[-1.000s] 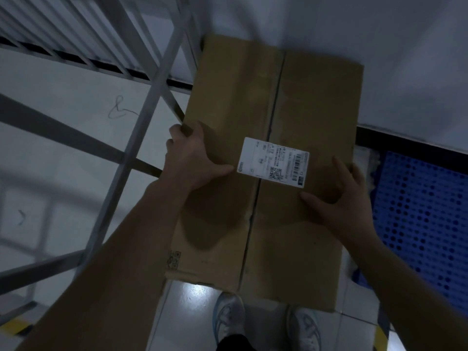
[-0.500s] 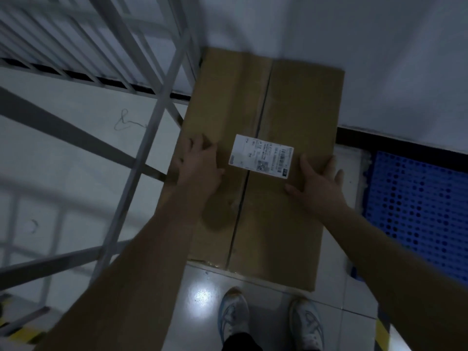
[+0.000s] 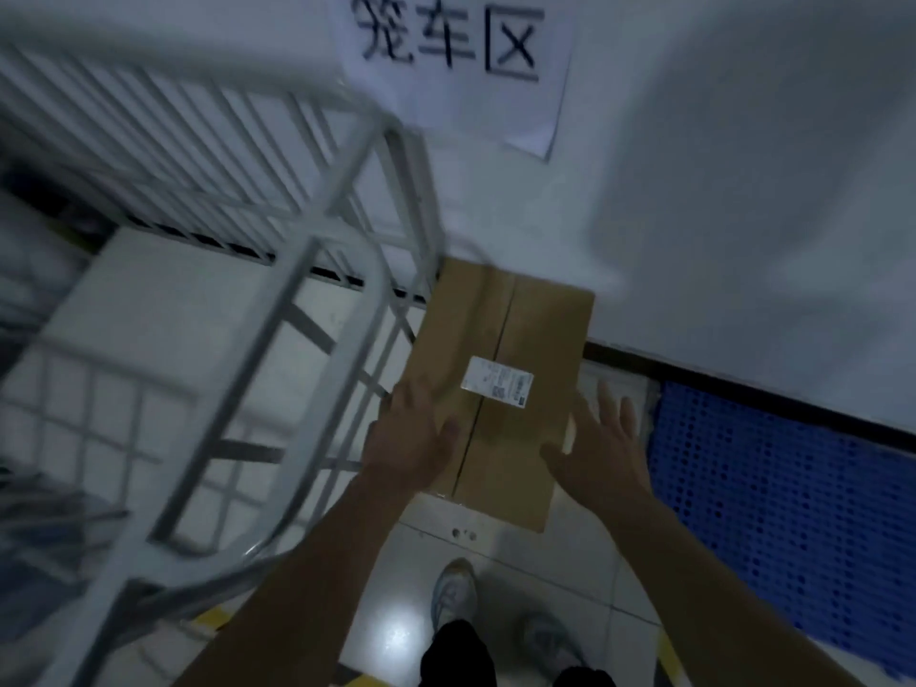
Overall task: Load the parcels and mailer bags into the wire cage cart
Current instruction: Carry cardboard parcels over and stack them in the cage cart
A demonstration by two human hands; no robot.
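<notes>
While the cardboard box (image 3: 525, 314) lies outside the wire cage cart (image 3: 317, 300), just right of its frame and with its far end at the wall, nothing is gripped. The left hand (image 3: 411, 448) is laid flat on the near left part of the box top, its fingers (image 3: 416, 409) straight and released. The right hand (image 3: 600, 448) is spread at the near right edge, fingers relaxed; contact there cannot be told. The box's long axis is run from near to far, with a shipping label (image 3: 497, 381) across the centre seam. One hand is placed at each long side, about equally near. Since the cart is set to the left, a two-handed lift and leftward carry is judged to be called for.
</notes>
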